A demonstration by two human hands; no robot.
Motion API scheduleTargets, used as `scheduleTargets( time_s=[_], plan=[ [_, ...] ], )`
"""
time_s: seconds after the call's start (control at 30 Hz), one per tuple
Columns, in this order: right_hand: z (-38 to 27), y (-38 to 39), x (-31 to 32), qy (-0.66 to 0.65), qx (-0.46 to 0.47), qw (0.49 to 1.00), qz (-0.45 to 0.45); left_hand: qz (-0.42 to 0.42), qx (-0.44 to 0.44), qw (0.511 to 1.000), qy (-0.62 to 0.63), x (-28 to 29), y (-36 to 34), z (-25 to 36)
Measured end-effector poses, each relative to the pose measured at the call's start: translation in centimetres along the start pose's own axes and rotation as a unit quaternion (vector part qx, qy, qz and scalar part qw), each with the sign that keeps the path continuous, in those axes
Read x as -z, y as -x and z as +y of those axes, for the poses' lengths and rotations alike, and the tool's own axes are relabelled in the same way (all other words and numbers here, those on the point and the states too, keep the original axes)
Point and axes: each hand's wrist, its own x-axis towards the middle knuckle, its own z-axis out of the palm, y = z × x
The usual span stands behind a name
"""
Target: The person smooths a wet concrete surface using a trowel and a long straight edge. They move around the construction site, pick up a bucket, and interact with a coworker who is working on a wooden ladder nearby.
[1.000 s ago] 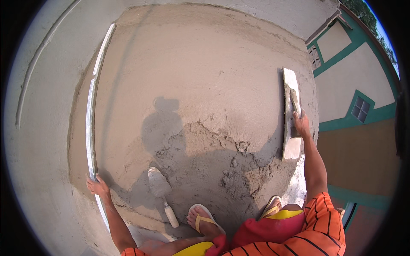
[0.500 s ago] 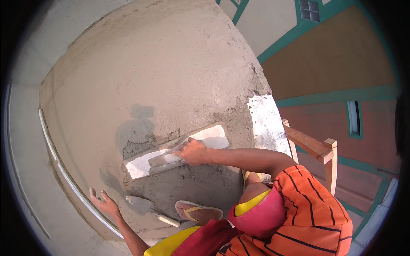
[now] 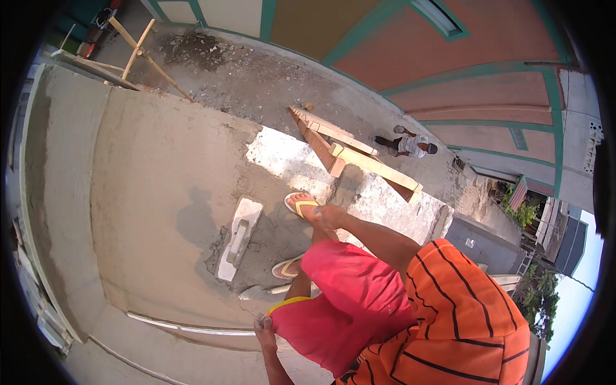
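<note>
Spreading across most of our view, the mortar bed [image 3: 154, 179] looks largely done: we judge it even from its left border to its middle. Toward its open edge above the alley, a strip of pale old concrete [image 3: 276, 153] lies uncovered, and we cannot tell whether it is meant to stay so. A wooden frame [image 3: 382, 168] sits on that edge. Around our feet we see darker, ragged mortar [image 3: 266, 237], which looks like the part left to level. Near the bed's lower edge, beside the seam with the grey border, lies a long white straightedge [image 3: 186, 328]. Our float [image 3: 240, 234] lies handle up on the rough mortar, between the smooth part and our sandals, with no hand on it. Smaller again, the trowel [image 3: 256, 293] rests just beyond the float's lower end, partly hidden by our leg. Our right hand [image 3: 328, 217] is at the leg above the farther sandal, holding no visible tool; we cannot tell whether it grips or merely rests. Our left hand [image 3: 263, 324] has its fingers curled near the straightedge's end; we cannot tell whether they close on anything.
</note>
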Motion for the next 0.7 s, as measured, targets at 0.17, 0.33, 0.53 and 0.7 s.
scheduleTargets(
  time_s=[0.17, 0.33, 0.53, 0.7],
  plan=[
    [11.1, 15.6, -4.2, -0.173, -0.18, 0.966, 0.065, -0.032, 0.105, 0.982, -0.156, -3.2, 10.8, 5.1],
    [15.7, 26.1, -15.2, -0.252, -0.235, 0.925, 0.159, -0.174, 0.087, 0.949, -0.249, -2.1, 10.0, 3.6],
    [11.7, 33.6, -26.7, -0.367, -0.242, 0.869, 0.224, -0.158, 0.101, 0.909, -0.371, -0.4, 9.1, 7.7],
    [11.5, 36.5, -32.0, -0.456, -0.264, 0.817, 0.236, -0.139, 0.051, 0.868, -0.474, 1.2, 7.5, 10.3]
  ],
)
